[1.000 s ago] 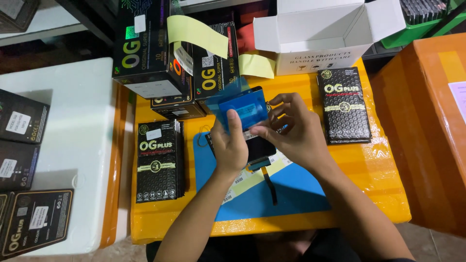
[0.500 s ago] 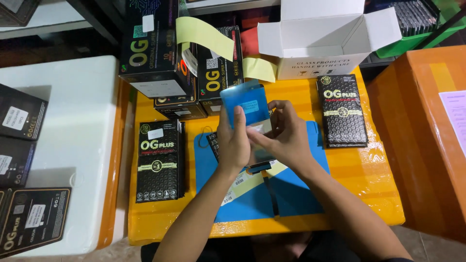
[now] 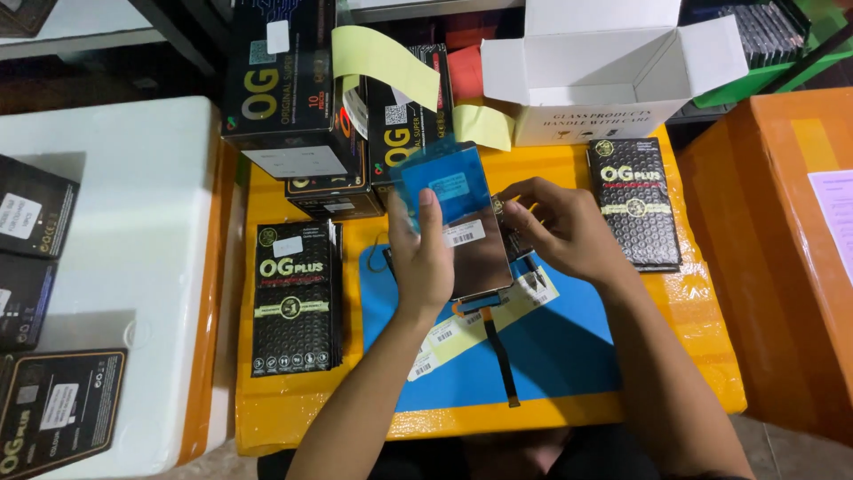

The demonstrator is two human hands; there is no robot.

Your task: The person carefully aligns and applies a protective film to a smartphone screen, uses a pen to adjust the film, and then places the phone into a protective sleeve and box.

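My left hand [image 3: 425,258] grips a phone screen panel [image 3: 475,253], its grey back facing up, above a blue work mat [image 3: 551,342]. A translucent blue protective film [image 3: 442,185] stands lifted off the panel's upper part, blurred. My right hand [image 3: 560,227] pinches the panel's right edge. The panel's thin flex cable [image 3: 500,356] trails down over the mat. Yellow-and-white label strips [image 3: 449,338] lie on the mat below the panel.
Small yellow table [image 3: 684,311] with flat black packets at left [image 3: 293,298] and right [image 3: 633,204]. Black cartons [image 3: 289,84] stacked at the back, an open white box [image 3: 604,76] beside them. White foam surface [image 3: 115,267] with black packets at left, orange box [image 3: 782,249] at right.
The blue film has lifted further off the panel and swung up and left. The grey back of the panel is now exposed. Both hands stay on the panel.
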